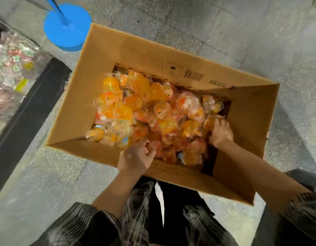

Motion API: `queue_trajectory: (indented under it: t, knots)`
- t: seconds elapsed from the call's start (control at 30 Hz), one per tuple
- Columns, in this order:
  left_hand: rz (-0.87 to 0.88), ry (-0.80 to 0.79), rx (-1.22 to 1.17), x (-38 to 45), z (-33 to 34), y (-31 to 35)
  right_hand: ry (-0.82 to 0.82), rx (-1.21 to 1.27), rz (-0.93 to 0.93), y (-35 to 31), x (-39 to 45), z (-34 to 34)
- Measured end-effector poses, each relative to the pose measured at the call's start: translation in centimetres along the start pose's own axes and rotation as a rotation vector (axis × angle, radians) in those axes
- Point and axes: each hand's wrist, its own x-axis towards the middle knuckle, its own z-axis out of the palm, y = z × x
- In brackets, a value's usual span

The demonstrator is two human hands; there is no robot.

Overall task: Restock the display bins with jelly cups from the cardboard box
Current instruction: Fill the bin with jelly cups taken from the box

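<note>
Jelly cups (150, 114), orange and pink in clear plastic, lie heaped loose inside the open cardboard box (100, 71) that sits on the grey stone floor (260, 32) just in front of my legs. The box's flaps stand open, so I can reach straight down into the pile.

My left hand (135, 157) is at the near edge of the heap, its fingers (150, 151) curled in among the cups; they seem to be gathering some, but blur keeps me from telling whether they truly hold any. My right hand (220, 133) is deeper in, by the box's right wall, palm down with its fingers (219, 121) bent over an orange cup; again I cannot tell whether it is gripped or only touched. I judge that both hands work together so that I can scoop a good number at once.

A display bin (13, 68) shows at the far left, blurred, with wrapped sweets behind clear plastic, above a dark base. It is well apart from the box, so each handful will need carrying across. A blue round shape (68, 27) covers part of the floor beyond the box.
</note>
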Motion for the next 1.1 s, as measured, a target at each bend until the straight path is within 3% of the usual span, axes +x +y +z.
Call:
queue_trajectory:
  t: [0.13,0.3,0.4,0.5,0.57,0.73,0.87,0.97,1.03,1.1]
  knots:
    - [-0.059,0.06,-0.118,0.3,0.9,-0.7,-0.009,-0.114,-0.007,-0.2,3.0,1.0]
    - [0.098,0.204,-0.143,-0.5,0.8,-0.4,0.064,-0.204,-0.051,0.5,3.9,0.9]
    - [0.218,0.238,-0.184,-0.8,0.6,-0.6,0.164,0.055,-0.033,1.0,2.0,1.1]
    - [0.274,0.208,-0.128,-0.8,0.7,-0.8,0.151,0.569,-0.005,0.4,-1.5,0.0]
    - [0.21,0.09,-0.115,-1.0,0.4,-0.7,0.002,0.916,-0.01,-0.7,-4.2,-1.0]
    - [0.309,0.135,-0.043,-2.1,-0.1,-0.7,-0.63,1.542,-0.084,-5.4,-9.9,-0.4]
    - [0.336,0.183,-0.026,-2.2,0.0,-0.8,-0.914,1.594,-0.358,-8.6,-12.6,0.8]
    - [0.345,0.18,-0.031,-2.2,0.1,-0.7,-1.02,1.693,-0.331,-8.2,-12.3,1.3]
    - [0.314,0.208,-0.007,-2.0,0.6,-0.8,-0.899,1.584,-0.245,-7.5,-11.1,1.7]
    - [0.228,0.196,-0.017,-1.8,0.9,-0.7,-0.551,1.135,-0.073,-6.3,-9.3,2.4]
